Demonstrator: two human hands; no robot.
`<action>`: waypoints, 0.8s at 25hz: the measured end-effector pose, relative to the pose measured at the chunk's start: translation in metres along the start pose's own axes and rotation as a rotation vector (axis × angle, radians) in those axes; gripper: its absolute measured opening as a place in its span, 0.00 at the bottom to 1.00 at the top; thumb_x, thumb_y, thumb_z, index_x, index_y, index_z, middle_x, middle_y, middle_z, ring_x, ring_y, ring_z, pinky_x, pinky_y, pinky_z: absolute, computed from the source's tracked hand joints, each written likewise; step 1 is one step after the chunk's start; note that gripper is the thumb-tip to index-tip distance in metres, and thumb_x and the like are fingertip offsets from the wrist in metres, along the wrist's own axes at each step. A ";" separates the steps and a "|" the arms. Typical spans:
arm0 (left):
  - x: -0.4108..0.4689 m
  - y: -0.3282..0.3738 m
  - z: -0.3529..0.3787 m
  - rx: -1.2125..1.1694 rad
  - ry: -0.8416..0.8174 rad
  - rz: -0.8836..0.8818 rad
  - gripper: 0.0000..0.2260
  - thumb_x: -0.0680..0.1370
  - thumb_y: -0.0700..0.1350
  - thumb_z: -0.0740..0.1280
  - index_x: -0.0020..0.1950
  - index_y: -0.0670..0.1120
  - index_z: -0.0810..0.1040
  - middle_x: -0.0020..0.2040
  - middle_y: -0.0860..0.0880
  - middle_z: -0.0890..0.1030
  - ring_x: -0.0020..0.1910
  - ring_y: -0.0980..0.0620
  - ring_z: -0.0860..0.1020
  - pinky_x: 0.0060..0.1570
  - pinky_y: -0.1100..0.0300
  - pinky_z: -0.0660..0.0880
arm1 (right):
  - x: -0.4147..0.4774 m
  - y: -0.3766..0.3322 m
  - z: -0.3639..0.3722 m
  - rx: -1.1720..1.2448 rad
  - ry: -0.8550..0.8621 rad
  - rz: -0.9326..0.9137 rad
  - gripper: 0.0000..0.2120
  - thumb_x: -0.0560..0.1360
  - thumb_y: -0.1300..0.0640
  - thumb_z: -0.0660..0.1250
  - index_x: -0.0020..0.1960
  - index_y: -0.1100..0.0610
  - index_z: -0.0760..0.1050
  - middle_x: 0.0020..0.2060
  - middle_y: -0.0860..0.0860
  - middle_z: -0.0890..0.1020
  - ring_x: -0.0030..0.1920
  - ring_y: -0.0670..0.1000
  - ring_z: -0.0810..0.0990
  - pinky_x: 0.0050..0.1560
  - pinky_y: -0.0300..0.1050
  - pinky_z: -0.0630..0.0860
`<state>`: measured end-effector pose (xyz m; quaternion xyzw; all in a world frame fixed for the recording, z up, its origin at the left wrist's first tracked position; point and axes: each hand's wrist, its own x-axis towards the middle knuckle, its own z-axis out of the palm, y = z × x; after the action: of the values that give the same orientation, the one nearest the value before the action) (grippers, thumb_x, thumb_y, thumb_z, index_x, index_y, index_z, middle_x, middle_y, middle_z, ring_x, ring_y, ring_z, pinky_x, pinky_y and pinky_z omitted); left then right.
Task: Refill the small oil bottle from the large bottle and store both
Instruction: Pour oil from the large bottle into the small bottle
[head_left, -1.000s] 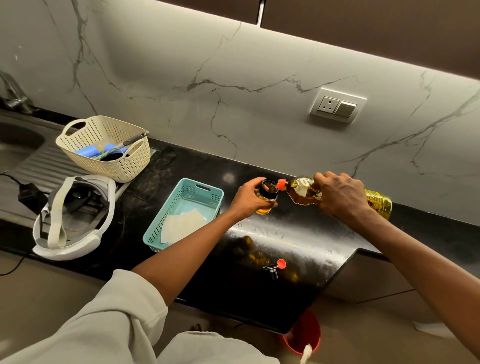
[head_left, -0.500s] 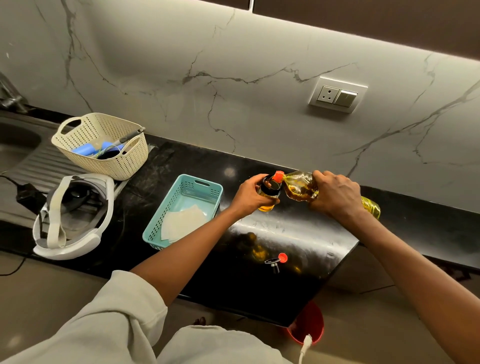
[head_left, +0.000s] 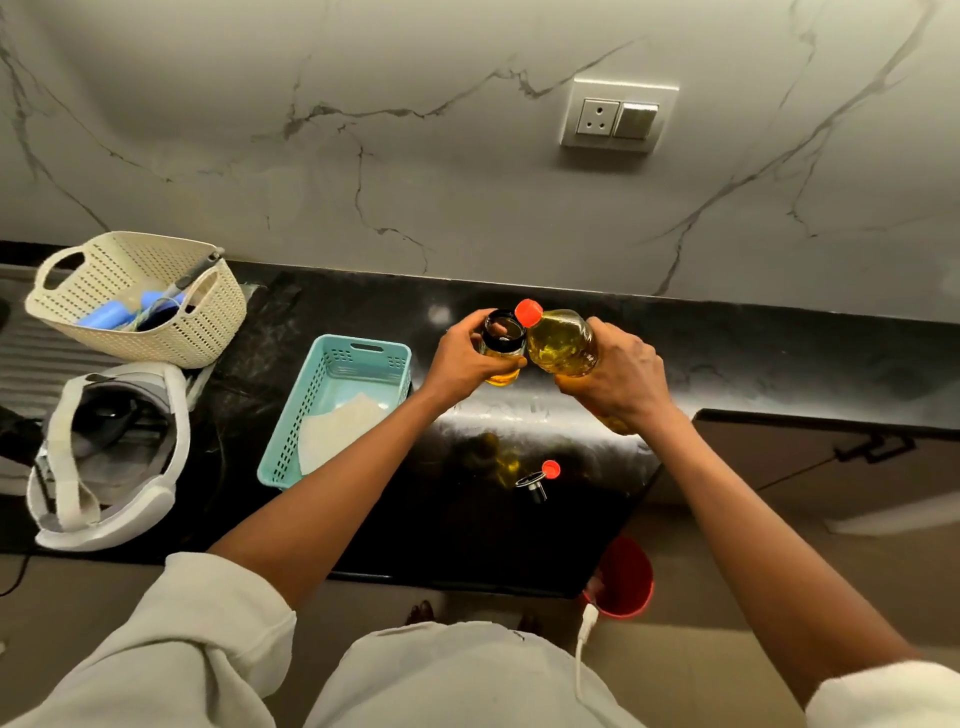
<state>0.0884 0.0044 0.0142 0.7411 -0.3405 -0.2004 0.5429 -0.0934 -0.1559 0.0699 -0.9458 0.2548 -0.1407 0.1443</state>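
My left hand (head_left: 465, 357) grips the small oil bottle (head_left: 503, 348), a clear bottle with a black open neck and some yellow oil at its bottom. My right hand (head_left: 621, 382) holds the large bottle (head_left: 563, 343) of yellow oil, tilted with its orange-capped end (head_left: 529, 313) against the small bottle's mouth. Both are held above the black counter (head_left: 519, 509). An orange cap (head_left: 550, 468) and a small black and metal spout piece (head_left: 532, 484) lie on the counter near its front edge.
A teal basket (head_left: 384, 358) with a white cloth stands left of my hands. A cream basket (head_left: 202, 332) with blue items and a white headset (head_left: 104, 457) sit further left. A wall socket (head_left: 618, 117) is above. A red bucket (head_left: 626, 579) stands on the floor.
The large bottle has swung more upright and closer to me, its neck now beside the small bottle's mouth. The camera has tilted downward, so the counter sits lower in view.
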 end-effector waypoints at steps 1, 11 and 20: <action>0.000 0.001 0.001 -0.003 -0.002 0.000 0.31 0.70 0.41 0.84 0.71 0.45 0.79 0.56 0.55 0.84 0.57 0.60 0.82 0.56 0.72 0.78 | -0.001 0.001 0.003 0.023 0.011 0.014 0.24 0.69 0.38 0.78 0.57 0.48 0.74 0.48 0.48 0.83 0.44 0.53 0.80 0.43 0.48 0.75; -0.007 -0.017 0.007 0.031 0.049 -0.032 0.31 0.70 0.42 0.85 0.70 0.46 0.78 0.60 0.51 0.84 0.60 0.56 0.82 0.59 0.69 0.79 | 0.000 0.007 0.038 0.390 0.073 0.168 0.34 0.66 0.34 0.80 0.64 0.50 0.75 0.55 0.50 0.85 0.53 0.53 0.85 0.53 0.55 0.85; -0.025 -0.066 0.023 0.114 0.174 -0.173 0.28 0.68 0.48 0.86 0.65 0.47 0.81 0.56 0.54 0.85 0.56 0.59 0.82 0.55 0.72 0.77 | 0.007 0.002 0.084 0.667 0.184 0.334 0.32 0.66 0.38 0.83 0.64 0.50 0.78 0.54 0.43 0.85 0.53 0.44 0.85 0.56 0.43 0.84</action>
<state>0.0747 0.0186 -0.0579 0.8120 -0.2376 -0.1617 0.5079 -0.0601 -0.1449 -0.0063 -0.7758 0.3575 -0.2749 0.4413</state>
